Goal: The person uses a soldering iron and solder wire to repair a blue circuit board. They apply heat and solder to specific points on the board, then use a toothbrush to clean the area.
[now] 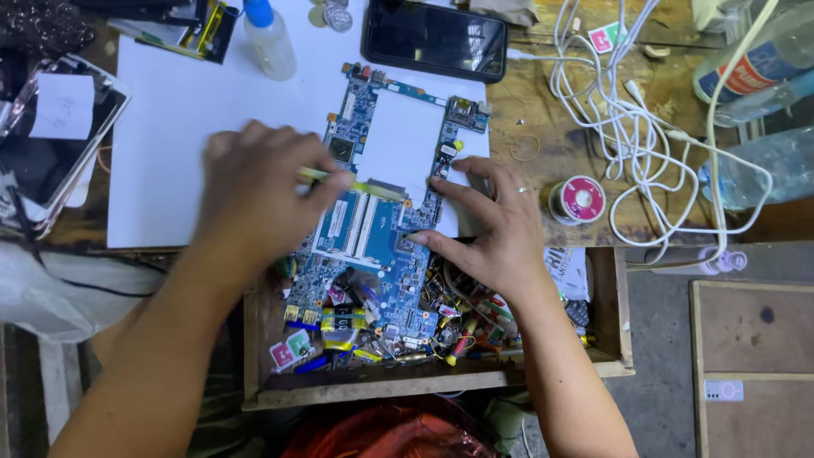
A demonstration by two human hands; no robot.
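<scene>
A blue circuit board (pixel 373 246) lies half on a white sheet (pixel 178 119) and half over an open wooden drawer (pixel 610 339). My left hand (pixel 259 191) grips a thin yellow-green tool (pixel 369 187) whose tip rests on the board near its middle. My right hand (pixel 496 225) presses on the board's right edge with fingers spread, steadying it. A ring shows on one finger of that hand.
The drawer holds several small parts and batteries. A black phone (pixel 434 36) lies at the top, a clear bottle with blue cap (pixel 270 38) beside it. White cables (pixel 636 127) and a solder spool (pixel 578 200) sit to the right, plastic bottles (pixel 755 110) beyond. Phone parts (pixel 51 136) lie left.
</scene>
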